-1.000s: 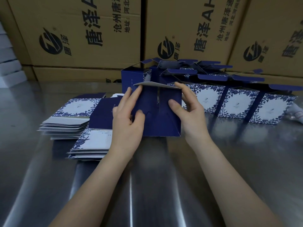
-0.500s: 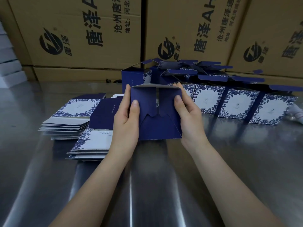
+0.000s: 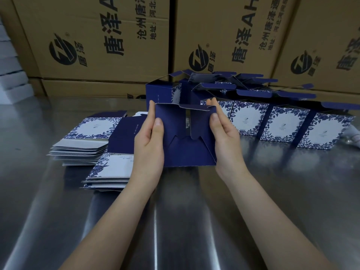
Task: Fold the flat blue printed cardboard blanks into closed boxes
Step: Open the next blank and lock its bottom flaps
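Note:
A dark blue box (image 3: 187, 151) stands on the steel table with its flapped bottom facing me. My left hand (image 3: 150, 145) grips its left side, thumb on the left flap. My right hand (image 3: 224, 137) grips its right side, thumb on the right flap. The two side flaps are folded in, with a narrow gap between them, and their lower tips meet the pointed bottom flap. Two stacks of flat blue-and-white printed blanks (image 3: 85, 145) (image 3: 111, 172) lie to the left. A row of folded boxes (image 3: 282, 123) with raised lids stands behind and to the right.
Large brown shipping cartons (image 3: 116, 39) form a wall along the far edge of the steel table (image 3: 272, 201). White boxes (image 3: 9, 75) are stacked at the far left. A small white item (image 3: 352, 135) lies at the right edge.
The box has been tipped upright so its bottom faces me. Both thumbs have pressed the side flaps inward, narrowing the gap between them.

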`<state>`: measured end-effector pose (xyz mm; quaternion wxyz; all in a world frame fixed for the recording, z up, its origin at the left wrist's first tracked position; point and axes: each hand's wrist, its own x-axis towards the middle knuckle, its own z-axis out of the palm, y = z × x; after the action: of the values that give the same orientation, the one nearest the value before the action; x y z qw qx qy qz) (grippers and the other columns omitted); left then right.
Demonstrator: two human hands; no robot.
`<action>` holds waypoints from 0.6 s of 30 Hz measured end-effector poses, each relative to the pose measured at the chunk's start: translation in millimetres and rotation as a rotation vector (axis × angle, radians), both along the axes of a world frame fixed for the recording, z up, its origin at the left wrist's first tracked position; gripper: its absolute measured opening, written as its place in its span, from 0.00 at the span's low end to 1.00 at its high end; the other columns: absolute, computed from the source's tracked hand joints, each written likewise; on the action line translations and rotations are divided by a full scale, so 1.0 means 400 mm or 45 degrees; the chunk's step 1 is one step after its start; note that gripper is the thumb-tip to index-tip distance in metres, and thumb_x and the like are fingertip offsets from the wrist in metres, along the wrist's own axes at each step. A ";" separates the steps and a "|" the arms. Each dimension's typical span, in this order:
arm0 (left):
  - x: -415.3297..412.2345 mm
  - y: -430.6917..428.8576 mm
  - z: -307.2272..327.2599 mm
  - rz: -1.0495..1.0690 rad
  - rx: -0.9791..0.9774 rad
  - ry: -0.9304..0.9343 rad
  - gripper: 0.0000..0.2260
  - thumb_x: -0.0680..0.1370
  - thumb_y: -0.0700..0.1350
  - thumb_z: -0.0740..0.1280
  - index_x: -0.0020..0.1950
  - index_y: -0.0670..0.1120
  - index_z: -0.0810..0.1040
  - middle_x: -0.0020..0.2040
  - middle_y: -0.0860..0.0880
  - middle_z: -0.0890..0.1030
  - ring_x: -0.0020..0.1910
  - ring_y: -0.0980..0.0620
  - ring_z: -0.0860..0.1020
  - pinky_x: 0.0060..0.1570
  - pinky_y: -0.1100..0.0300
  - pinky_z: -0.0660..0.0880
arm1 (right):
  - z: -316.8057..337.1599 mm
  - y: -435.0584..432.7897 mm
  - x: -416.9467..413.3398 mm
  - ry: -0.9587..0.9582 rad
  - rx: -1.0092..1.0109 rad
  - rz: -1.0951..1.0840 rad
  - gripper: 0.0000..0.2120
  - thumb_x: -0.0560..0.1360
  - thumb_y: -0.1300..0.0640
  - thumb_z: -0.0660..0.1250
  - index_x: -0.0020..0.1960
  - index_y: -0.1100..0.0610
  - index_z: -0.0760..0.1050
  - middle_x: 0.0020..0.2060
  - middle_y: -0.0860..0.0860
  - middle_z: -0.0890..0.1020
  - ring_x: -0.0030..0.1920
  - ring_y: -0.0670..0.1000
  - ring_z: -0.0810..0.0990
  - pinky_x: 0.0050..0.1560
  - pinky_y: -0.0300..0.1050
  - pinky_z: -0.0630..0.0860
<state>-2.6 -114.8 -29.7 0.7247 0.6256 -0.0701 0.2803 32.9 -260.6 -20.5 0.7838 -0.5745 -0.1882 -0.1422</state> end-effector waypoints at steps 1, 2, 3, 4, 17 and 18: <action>0.000 0.001 0.000 0.001 -0.009 0.003 0.22 0.81 0.54 0.58 0.76 0.59 0.64 0.54 0.67 0.79 0.62 0.64 0.75 0.72 0.49 0.68 | 0.000 -0.001 0.000 -0.004 -0.011 0.000 0.20 0.83 0.56 0.57 0.74 0.52 0.66 0.70 0.46 0.73 0.70 0.45 0.71 0.72 0.52 0.66; 0.000 0.002 -0.001 0.005 -0.013 0.001 0.21 0.82 0.53 0.58 0.76 0.58 0.65 0.50 0.66 0.79 0.59 0.64 0.75 0.72 0.49 0.68 | -0.002 -0.001 0.001 -0.005 -0.018 0.001 0.20 0.83 0.55 0.57 0.74 0.52 0.66 0.70 0.46 0.73 0.70 0.45 0.71 0.72 0.52 0.67; 0.001 0.002 -0.003 0.013 -0.008 -0.002 0.20 0.84 0.51 0.57 0.76 0.58 0.65 0.49 0.65 0.78 0.58 0.64 0.75 0.72 0.49 0.68 | -0.003 -0.002 0.002 -0.004 -0.023 0.002 0.20 0.83 0.55 0.57 0.74 0.51 0.66 0.70 0.45 0.73 0.69 0.45 0.71 0.71 0.52 0.67; 0.002 0.002 -0.003 0.024 0.000 -0.004 0.19 0.85 0.49 0.57 0.76 0.57 0.65 0.49 0.66 0.78 0.57 0.64 0.75 0.72 0.49 0.68 | -0.005 -0.002 0.003 -0.002 -0.026 0.002 0.19 0.83 0.55 0.57 0.74 0.51 0.67 0.70 0.44 0.73 0.69 0.45 0.71 0.71 0.53 0.67; 0.007 0.013 0.005 -0.094 -0.276 -0.008 0.16 0.83 0.45 0.62 0.71 0.53 0.74 0.64 0.58 0.80 0.65 0.58 0.77 0.64 0.58 0.75 | -0.006 -0.011 0.008 -0.008 0.026 0.079 0.18 0.81 0.52 0.61 0.71 0.49 0.71 0.65 0.42 0.77 0.66 0.44 0.75 0.64 0.45 0.74; 0.008 0.015 0.006 -0.096 -0.289 -0.003 0.16 0.82 0.46 0.63 0.70 0.53 0.75 0.65 0.56 0.80 0.65 0.57 0.77 0.65 0.55 0.75 | -0.004 -0.011 0.005 -0.016 0.017 0.061 0.19 0.80 0.49 0.62 0.70 0.49 0.71 0.66 0.41 0.76 0.66 0.44 0.74 0.66 0.46 0.73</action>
<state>0.5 -108.6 -27.3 0.8009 0.5360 -0.0622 0.2595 35.0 -264.9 -22.1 0.7896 -0.5637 -0.2058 -0.1283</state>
